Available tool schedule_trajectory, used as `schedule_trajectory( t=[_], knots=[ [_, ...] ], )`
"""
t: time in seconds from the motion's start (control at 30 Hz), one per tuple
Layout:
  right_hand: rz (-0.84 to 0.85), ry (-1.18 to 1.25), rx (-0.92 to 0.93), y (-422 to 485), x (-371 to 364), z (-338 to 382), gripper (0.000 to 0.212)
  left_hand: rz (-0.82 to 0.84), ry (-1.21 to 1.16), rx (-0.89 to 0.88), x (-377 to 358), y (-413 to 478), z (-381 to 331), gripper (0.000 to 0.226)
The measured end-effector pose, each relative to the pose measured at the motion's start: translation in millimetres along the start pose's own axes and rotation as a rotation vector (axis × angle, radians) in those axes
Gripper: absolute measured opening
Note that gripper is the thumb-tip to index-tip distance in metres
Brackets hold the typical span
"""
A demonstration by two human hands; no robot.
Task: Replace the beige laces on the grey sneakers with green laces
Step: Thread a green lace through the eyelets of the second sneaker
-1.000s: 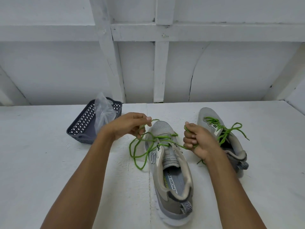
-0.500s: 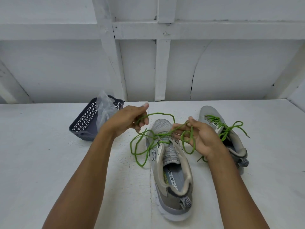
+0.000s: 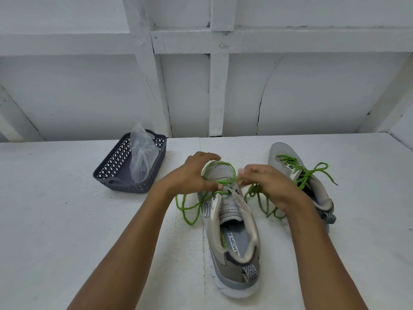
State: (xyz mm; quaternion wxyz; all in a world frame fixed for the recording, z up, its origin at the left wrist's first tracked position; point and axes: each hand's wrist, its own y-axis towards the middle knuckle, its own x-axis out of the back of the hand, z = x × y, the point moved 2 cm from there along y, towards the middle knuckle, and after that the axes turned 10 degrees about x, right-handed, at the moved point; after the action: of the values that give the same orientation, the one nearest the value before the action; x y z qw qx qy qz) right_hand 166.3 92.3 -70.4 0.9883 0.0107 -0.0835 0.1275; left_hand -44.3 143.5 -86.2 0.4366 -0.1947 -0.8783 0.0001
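A grey sneaker lies in the middle of the white table, toe pointing away, with a green lace threaded through its front eyelets and looping loose on both sides. My left hand rests over the shoe's left front, thumb pressing the lace at the eyelets. My right hand pinches a lace end just right of the eyelets. A second grey sneaker stands to the right, laced in green with a tied bow.
A dark perforated plastic basket with a clear plastic bag in it stands at the back left. A white panelled wall closes off the table's far edge.
Both hands have come together over the front of the middle sneaker. The lace loop that was held up between them now lies around the toe.
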Motion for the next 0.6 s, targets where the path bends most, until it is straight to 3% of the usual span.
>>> schedule_trajectory(
  t=[0.07,0.1,0.2,0.3,0.37,0.47,0.53,0.6],
  knots=[
    [-0.121,0.42,0.013,-1,2,5,0.029,0.013,0.012,0.037,0,0,1,0.082],
    [-0.163,0.52,0.0,-1,5,4,0.033,0.023,0.014,0.054,0,0,2,0.084],
    [-0.279,0.505,-0.074,1,11,1,0.038,0.048,0.023,0.082,-1,2,1,0.089],
    [-0.373,0.313,-0.107,-2,21,-4,0.038,0.073,0.014,0.091,0,3,0,0.09],
    [-0.282,0.084,-0.124,-7,23,-3,0.037,0.088,-0.008,0.102,2,4,-1,0.089],
    [0.073,-0.319,-0.226,-12,15,1,0.038,0.102,-0.031,0.116,7,2,-2,0.09],
    [0.169,-0.372,-0.219,-14,11,1,0.032,0.114,-0.046,0.124,9,0,-3,0.09],
    [0.102,-0.263,-0.126,-12,11,2,0.028,0.126,-0.069,0.132,8,-1,-4,0.089]
  ],
)
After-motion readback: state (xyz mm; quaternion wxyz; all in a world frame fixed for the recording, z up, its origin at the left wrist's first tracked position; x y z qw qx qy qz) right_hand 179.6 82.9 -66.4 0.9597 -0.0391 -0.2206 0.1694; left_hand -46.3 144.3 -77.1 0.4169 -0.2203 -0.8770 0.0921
